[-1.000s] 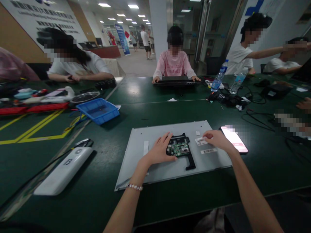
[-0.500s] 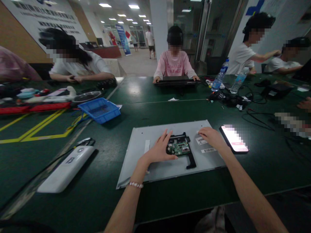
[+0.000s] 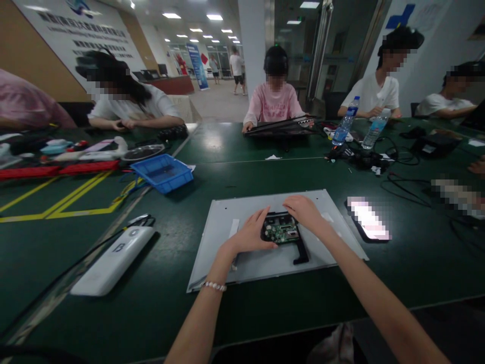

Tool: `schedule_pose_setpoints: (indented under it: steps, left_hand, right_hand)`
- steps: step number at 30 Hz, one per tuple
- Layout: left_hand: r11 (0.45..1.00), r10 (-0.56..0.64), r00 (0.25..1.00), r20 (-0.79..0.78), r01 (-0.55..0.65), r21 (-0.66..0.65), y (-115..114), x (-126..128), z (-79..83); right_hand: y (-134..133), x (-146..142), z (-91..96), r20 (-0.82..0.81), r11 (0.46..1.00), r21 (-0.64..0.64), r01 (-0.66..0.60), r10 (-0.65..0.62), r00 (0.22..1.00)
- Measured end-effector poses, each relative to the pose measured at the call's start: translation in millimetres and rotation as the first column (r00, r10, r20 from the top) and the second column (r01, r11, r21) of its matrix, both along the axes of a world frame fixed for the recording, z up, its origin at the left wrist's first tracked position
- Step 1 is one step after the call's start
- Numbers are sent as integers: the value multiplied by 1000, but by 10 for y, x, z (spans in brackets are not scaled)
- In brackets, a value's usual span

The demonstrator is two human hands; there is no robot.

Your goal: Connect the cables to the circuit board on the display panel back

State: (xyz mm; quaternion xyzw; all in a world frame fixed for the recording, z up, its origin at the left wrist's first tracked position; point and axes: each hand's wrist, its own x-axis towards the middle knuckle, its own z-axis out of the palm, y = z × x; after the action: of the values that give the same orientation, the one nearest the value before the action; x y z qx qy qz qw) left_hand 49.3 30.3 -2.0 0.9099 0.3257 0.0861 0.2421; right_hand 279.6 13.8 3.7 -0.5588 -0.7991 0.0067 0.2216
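Note:
A grey metal panel (image 3: pixel 246 263) lies flat on the dark green table in front of me. In its middle sits a green circuit board (image 3: pixel 281 233) in a black frame, with a black bracket running down to the right. My left hand (image 3: pixel 250 235) rests on the panel at the board's left edge, fingers spread and thumb against the board. My right hand (image 3: pixel 306 212) lies over the board's upper right corner, fingers stretched flat on it. Neither hand holds anything.
A lit phone (image 3: pixel 367 225) lies right of the panel. A white power bank (image 3: pixel 113 260) with a cable is at the left, a blue tray (image 3: pixel 162 173) behind it. Two water bottles (image 3: pixel 344 124) and tangled cables stand at the back right. Several people sit around the table.
My right hand has moved left from the labels on the panel onto the board's upper right corner. The person opposite has tilted up their dark panel.

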Motion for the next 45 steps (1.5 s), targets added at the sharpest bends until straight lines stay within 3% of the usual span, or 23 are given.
schedule_pose_setpoints:
  steps: [9, 21, 25, 32, 39, 45]
  left_hand:
    - [1000, -6, 1000, -6, 6, 13, 23, -13, -65]
    - [1000, -8, 1000, -23, 8, 12, 36, 3, -92]
    - [1000, -10, 1000, -20, 10, 9, 39, -2, -92]
    - [1000, -3, 1000, -29, 3, 12, 30, -13, -89]
    - [1000, 6, 1000, -27, -7, -9, 20, -13, -48]
    - [1000, -9, 999, -30, 9, 1, 30, 1, -45]
  right_hand:
    - [8, -55, -220, 14, 995, -93, 38, -36, 999]
    - [-37, -59, -290, -136, 992, -113, 61, -76, 988]
    - [-45, -15, -227, -217, 993, -103, 53, -75, 973]
    - [-253, 460, -19, -288, 992, -99, 82, -108, 951]
    - [-557, 1033, -312, -307, 952, -267, 149, -230, 924]
    - [-597, 1147, -478, -333, 937, -213, 278, -337, 881]
